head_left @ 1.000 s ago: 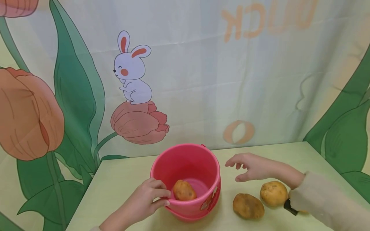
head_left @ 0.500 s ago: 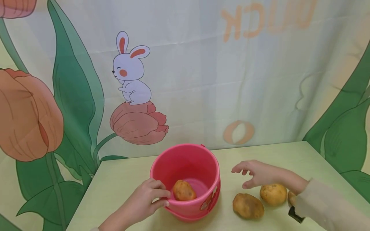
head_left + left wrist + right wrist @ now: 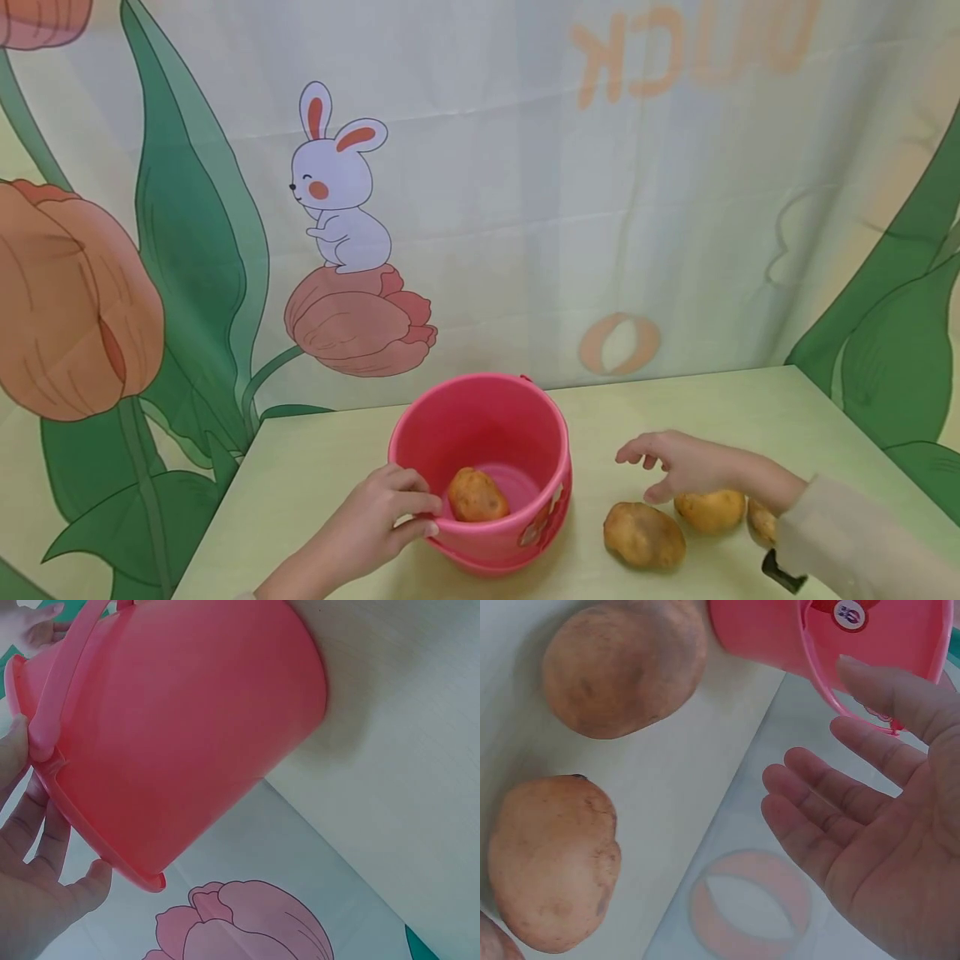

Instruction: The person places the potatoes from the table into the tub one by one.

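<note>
Moved right hand (image 3: 681, 463) farther right of the pink bucket (image 3: 487, 421) with fingers loosely spread, near potatoes (image 3: 643, 536) there; pinched bucket's rim with left hand (image 3: 390, 510), perhaps risking tipping by tugging.

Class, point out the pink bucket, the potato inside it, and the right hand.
Pink bucket (image 3: 482, 421), head view: on its bare inner back wall.
Potato (image 3: 477, 495), head view: on the middle of its upper side.
Right hand (image 3: 900, 840), right wrist view: on the palm.

Seemingly one bucket (image 3: 483, 421) across all three views
</note>
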`<state>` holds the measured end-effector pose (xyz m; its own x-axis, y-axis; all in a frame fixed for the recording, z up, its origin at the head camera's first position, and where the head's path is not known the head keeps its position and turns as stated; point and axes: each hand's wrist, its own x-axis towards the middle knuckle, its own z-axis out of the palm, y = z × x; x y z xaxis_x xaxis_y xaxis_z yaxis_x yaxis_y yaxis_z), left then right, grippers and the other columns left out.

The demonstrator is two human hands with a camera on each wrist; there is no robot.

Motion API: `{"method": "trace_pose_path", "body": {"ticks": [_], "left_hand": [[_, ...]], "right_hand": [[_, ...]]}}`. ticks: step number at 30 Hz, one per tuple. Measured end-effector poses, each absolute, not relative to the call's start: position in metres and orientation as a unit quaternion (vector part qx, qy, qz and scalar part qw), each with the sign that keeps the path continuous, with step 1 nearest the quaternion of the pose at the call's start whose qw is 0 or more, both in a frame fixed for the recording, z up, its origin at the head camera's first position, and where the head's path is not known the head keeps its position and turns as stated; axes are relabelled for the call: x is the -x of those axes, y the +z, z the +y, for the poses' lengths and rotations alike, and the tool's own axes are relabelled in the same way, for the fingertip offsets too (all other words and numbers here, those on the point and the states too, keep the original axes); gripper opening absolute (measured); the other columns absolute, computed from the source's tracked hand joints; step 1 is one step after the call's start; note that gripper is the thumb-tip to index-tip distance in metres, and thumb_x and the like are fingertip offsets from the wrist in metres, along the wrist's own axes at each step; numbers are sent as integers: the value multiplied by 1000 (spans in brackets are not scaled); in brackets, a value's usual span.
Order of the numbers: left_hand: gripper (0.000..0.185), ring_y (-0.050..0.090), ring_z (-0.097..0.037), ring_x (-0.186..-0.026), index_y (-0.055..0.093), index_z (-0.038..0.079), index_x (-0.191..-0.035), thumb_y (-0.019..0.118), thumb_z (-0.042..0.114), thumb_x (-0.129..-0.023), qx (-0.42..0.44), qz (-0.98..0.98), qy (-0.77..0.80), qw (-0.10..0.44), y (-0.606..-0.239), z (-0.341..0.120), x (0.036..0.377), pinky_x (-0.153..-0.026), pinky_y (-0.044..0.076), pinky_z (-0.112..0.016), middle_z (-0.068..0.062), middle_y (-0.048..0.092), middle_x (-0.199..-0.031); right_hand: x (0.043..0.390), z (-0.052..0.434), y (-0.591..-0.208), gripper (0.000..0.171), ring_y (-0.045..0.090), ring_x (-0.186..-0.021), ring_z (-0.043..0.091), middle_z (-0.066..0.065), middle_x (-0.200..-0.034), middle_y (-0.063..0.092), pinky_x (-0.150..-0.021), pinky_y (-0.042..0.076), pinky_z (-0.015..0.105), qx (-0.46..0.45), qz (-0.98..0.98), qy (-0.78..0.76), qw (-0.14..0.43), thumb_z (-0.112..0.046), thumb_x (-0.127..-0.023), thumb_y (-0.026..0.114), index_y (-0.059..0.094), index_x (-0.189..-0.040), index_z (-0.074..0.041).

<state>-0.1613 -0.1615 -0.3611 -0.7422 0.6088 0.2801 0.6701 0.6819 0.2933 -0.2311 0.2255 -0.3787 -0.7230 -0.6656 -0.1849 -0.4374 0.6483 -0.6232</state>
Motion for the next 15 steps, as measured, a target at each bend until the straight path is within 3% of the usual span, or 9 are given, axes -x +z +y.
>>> {"method": "trace_pose_path", "body": {"ticks": [15], "left_hand": [[17,48,-4,-83,70,24,-89,71,24,-73,347,-915,-195,73,-361,-162,161,-71,46,-21,12,58,-84]], "right_hand": [[228,232,-400,44,52,-87,21,6,-104,57,-69,44,30,323,884,-272,202,-11,-71,69,54,-112,-4]]}}
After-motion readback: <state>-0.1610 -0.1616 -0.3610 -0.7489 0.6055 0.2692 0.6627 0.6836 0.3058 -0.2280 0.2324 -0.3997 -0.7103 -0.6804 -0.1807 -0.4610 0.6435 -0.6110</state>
